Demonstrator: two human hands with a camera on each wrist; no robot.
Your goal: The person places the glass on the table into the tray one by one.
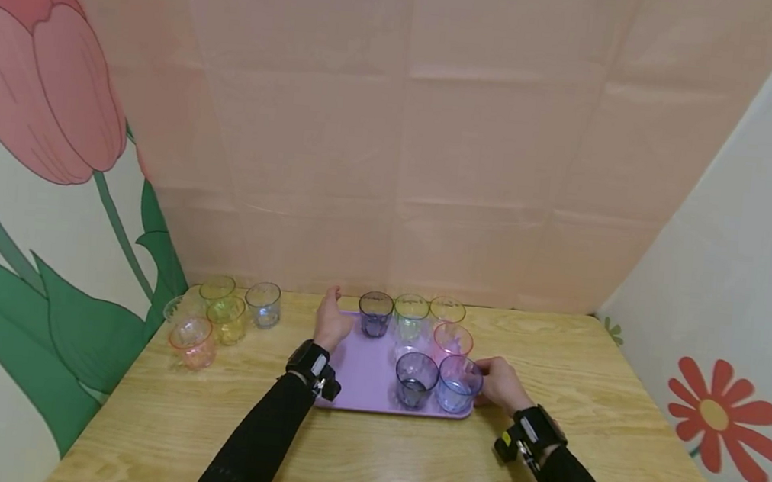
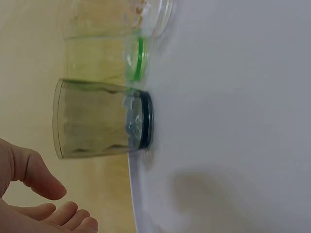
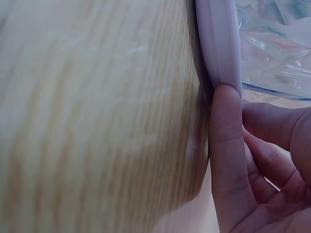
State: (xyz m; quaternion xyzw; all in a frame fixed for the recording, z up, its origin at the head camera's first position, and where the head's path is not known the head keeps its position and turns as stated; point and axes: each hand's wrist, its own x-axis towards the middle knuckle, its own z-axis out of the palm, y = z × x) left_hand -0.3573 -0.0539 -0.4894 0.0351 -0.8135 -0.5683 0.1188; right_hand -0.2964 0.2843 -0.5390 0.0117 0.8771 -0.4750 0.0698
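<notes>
The purple tray (image 1: 360, 376) on the table (image 1: 367, 454), read as a dial. At four o'clock the right hand (image 1: 500, 385) pinches its rim between thumb and forefinger; at ten the left hand (image 1: 333, 322), loosely open, holds nothing, its contact with the tray unclear. Glasses (image 1: 453, 341) crowd the right half; uneven lifting could slide them toward nine. Overlap blurs the colourless glass (image 1: 409, 354) near two; the right wrist view cuts off the blue glass (image 1: 459, 389) at four.

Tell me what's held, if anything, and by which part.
The right hand pinches the purple rectangular tray by its right rim; the left hand holds nothing.
</notes>
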